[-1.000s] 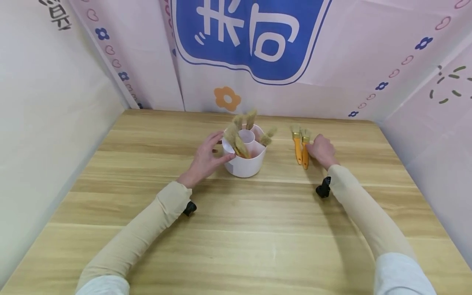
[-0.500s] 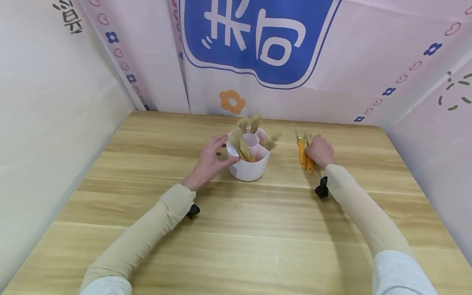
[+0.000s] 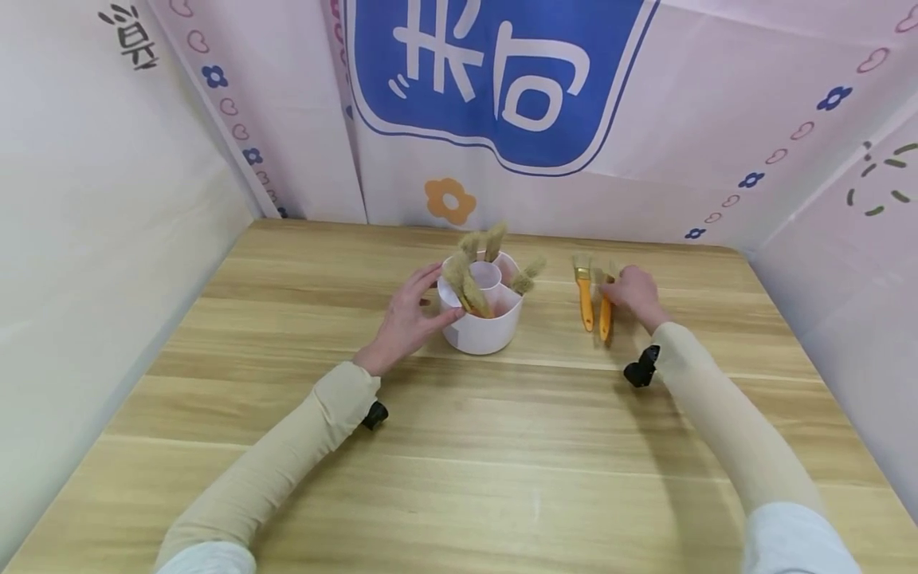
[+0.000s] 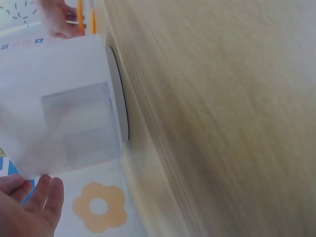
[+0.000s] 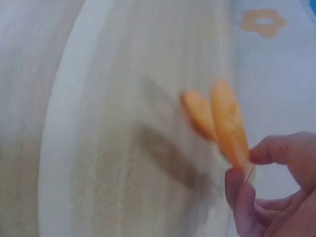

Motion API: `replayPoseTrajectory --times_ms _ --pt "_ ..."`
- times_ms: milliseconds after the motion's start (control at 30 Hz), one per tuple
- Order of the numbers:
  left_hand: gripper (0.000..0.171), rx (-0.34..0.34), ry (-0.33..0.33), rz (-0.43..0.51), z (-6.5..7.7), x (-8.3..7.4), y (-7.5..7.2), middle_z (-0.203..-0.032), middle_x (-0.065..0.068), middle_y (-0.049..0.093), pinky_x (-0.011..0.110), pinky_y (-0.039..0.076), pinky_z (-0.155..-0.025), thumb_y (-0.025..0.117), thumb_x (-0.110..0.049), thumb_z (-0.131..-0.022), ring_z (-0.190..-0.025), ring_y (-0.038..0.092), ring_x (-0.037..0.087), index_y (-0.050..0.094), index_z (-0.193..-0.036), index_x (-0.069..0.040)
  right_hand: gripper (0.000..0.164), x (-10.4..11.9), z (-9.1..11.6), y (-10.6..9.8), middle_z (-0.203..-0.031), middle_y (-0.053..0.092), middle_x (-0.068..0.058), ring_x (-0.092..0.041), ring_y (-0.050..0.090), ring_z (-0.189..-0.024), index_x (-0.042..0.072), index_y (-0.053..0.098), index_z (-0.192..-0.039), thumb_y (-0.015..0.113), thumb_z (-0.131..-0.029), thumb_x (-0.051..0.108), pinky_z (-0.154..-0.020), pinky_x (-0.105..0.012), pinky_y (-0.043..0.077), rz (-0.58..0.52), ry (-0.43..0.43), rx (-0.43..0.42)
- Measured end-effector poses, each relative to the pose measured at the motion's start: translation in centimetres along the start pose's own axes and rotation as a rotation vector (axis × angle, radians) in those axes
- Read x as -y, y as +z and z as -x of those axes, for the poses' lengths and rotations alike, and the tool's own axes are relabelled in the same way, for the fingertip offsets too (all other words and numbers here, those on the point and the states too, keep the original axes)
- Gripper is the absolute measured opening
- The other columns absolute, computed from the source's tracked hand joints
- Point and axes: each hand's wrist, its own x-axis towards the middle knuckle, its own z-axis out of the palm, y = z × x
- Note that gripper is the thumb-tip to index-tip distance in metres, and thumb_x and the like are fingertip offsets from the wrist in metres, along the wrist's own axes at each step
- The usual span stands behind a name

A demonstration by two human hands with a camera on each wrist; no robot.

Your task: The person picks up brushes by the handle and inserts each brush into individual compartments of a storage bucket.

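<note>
A white round organizer [image 3: 476, 336] with a central cup and side compartments stands on the table, several bristle brushes [image 3: 459, 271] sticking out of it. My left hand [image 3: 409, 315] holds it by its left side, thumb at the front rim. In the left wrist view the fingertips [image 4: 57, 190] touch the edge of its wall. To the right, my right hand [image 3: 634, 292] pinches an orange-handled paintbrush [image 5: 229, 121] between thumb and fingers near the metal band. Its handle is raised over the table and casts a shadow. A second orange paintbrush [image 3: 586, 303] lies just left of it.
The wood-grain table [image 3: 459, 478] ends at a printed cloth backdrop [image 3: 645, 191] close behind the organizer. White side walls [image 3: 107, 239] stand left and right. Each wrist wears a small black camera [image 3: 641, 367].
My right hand has gone from resting beside the right-hand paintbrush to pinching it, and has drawn it slightly right, away from the other one. My left hand stays on the organizer.
</note>
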Motion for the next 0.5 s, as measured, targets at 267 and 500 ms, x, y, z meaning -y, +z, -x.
replayPoseTrajectory --times_ms 267,500 --pt "0.068 -0.002 -0.011 0.003 0.0 0.0 -0.1 -0.145 0.009 0.041 0.042 0.055 -0.086 0.074 -0.028 -0.08 -0.123 0.05 0.027 0.044 -0.138 -0.009 0.083 -0.4 1.1 -1.7 -0.066 0.061 0.008 -0.004 0.063 -0.053 0.003 -0.005 -0.148 0.053 -0.089 0.01 -0.053 -0.02 0.054 -0.651 -0.001 0.153" --pt "0.069 0.012 -0.021 0.007 -0.1 0.0 0.0 -0.146 0.009 0.04 0.042 0.054 -0.086 0.074 -0.029 -0.08 -0.124 0.049 0.027 0.043 -0.139 -0.01 0.09 0.2 2.4 -2.3 -0.074 0.066 0.008 -0.009 0.068 -0.061 0.02 -0.014 -0.148 0.052 -0.089 0.002 -0.053 -0.018 0.054 -0.96 -0.06 0.207"
